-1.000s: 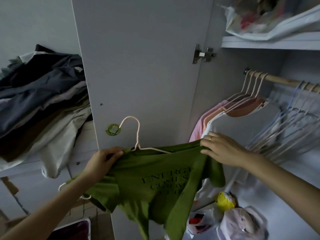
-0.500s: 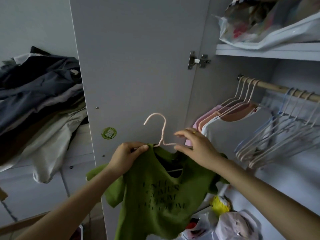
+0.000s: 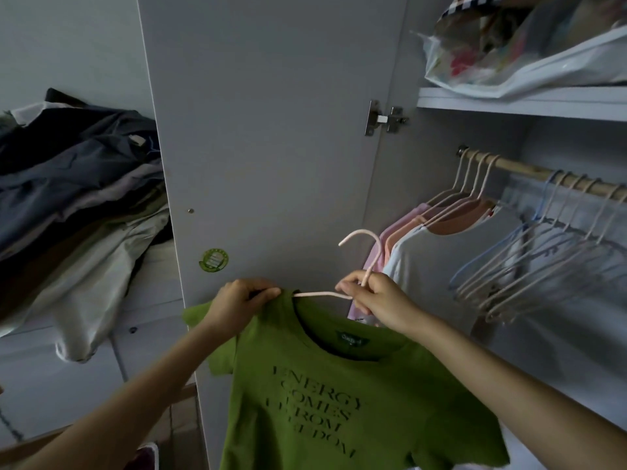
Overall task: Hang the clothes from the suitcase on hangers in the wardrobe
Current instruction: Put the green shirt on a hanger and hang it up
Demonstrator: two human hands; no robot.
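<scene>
Green shirt now squared on pink hanger; left hand pinches shoulder, right hand grips hanger neck, ready for rod.

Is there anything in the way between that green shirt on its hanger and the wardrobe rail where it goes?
Nothing visible blocks it. The green T-shirt on its pink hanger is held in front of the open wardrobe; the wooden rail lies up and to the right, with bare rail between the hung shirts and the empty hangers.
</scene>
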